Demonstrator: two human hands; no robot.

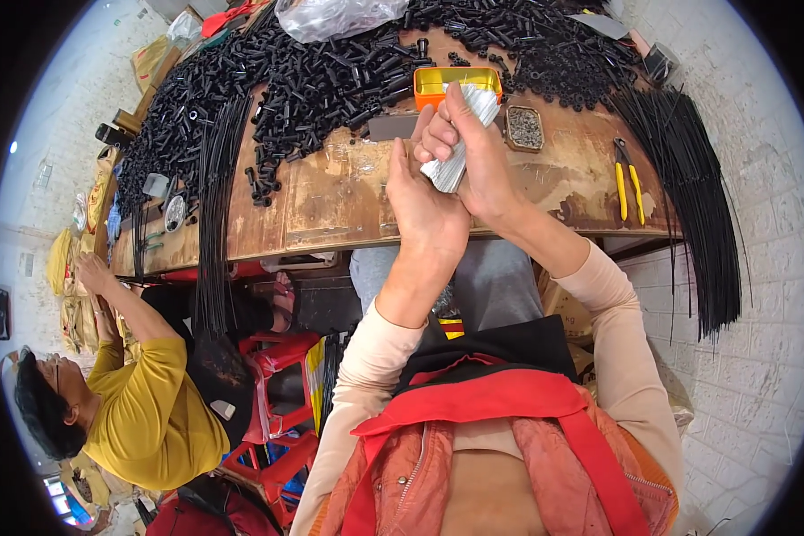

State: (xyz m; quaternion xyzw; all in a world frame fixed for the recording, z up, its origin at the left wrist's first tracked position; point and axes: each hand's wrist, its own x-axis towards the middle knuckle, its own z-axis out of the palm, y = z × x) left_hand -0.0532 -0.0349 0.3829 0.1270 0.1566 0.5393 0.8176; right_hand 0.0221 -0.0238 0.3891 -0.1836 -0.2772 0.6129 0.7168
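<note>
Silvery-white bundle (447,175) of thin strips, upper centre of frame, held aslant above the near part of the tabletop (330,192). Right hand (486,170): grip closed about the bundle, thumb laid up along it. Left hand (427,210): palm up against the bundle's lower end, wrist close to the other; its fingers partly hidden, so cannot tell how far its grip is closed.

Just beyond the hands, an orange tin (424,102), yellow inside, partly covered by the bundle's top. Right of it, a small tray (524,148) filled with small greyish pieces. Left of the hands, a flat grey block (391,128).

Farther right, pliers (623,192), yellow handles toward the near edge. Black rods (710,205) hang over the edge at right of frame; more rods (213,214) do likewise at left. Black tubes (322,80) heaped across upper left; small black rings (558,76) heaped upper right. Clear bag (339,18) at top centre, on the heap.

Lower left: co-worker (156,420) in yellow top, arms toward the table's left end. Red stool (281,424) between the two people.
</note>
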